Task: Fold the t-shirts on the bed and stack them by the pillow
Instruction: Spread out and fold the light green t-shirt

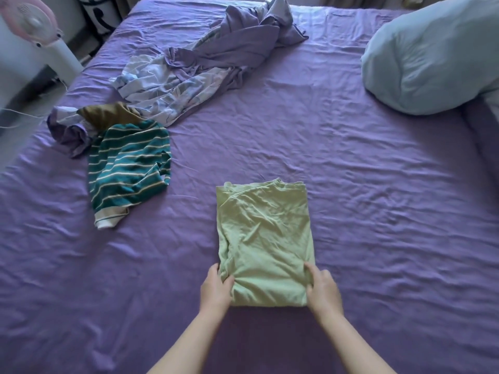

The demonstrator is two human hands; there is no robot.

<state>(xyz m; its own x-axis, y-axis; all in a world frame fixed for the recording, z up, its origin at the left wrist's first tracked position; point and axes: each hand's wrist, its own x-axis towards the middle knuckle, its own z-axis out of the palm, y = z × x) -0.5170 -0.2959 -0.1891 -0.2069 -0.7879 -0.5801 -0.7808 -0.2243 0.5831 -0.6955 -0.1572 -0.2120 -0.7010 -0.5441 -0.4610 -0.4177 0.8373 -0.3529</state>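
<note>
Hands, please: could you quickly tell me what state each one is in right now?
Left hand: grips the near left edge of the folded green t-shirt.
Right hand: grips its near right edge.

Not much of the person shows, just two arms coming up from the bottom edge. Both forearms are bare, no sleeves in view anywhere. The left hand [216, 288] and right hand [322, 288] have nothing on them that I can spot: no rings, watch, bracelets or gloves. Nails are too blurry to tell. Wrists are plain as well.
</note>
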